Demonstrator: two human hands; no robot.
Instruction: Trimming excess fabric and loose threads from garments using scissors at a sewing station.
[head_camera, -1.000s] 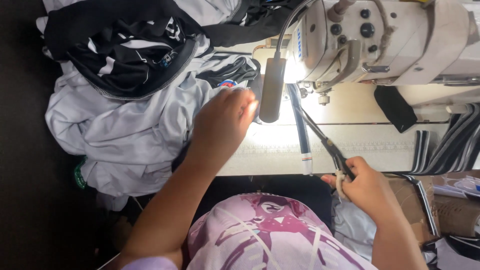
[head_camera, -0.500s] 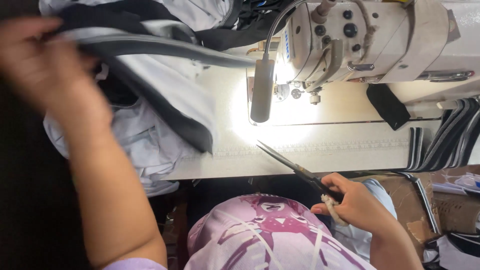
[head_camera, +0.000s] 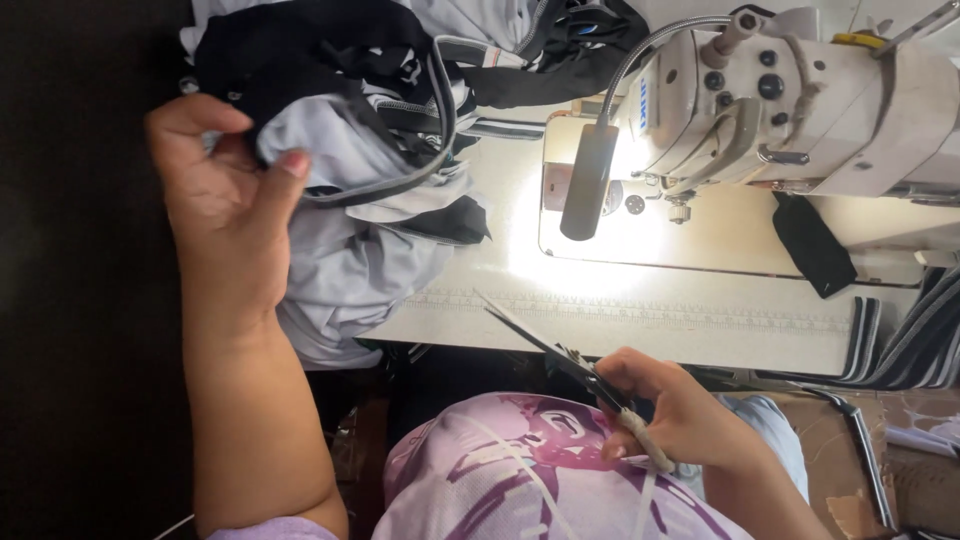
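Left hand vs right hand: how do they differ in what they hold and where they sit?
The left hand is raised at the fabric pile, pinching grey cloth between thumb and fingers; the right hand sits low near the lap, closed on the scissors. The left hand's grip is a loose pinch; the right hand's is wrapped round the handles, blades pointing over the table edge. Both are bare and holding something.

A pale work table (head_camera: 700, 330) carries a white sewing machine (head_camera: 800, 100), its small lamp (head_camera: 588, 195) lighting the tabletop brightly.

sewing machine (head_camera: 800, 110) cropped (right edge), scissor handles (head_camera: 640, 440) hidden
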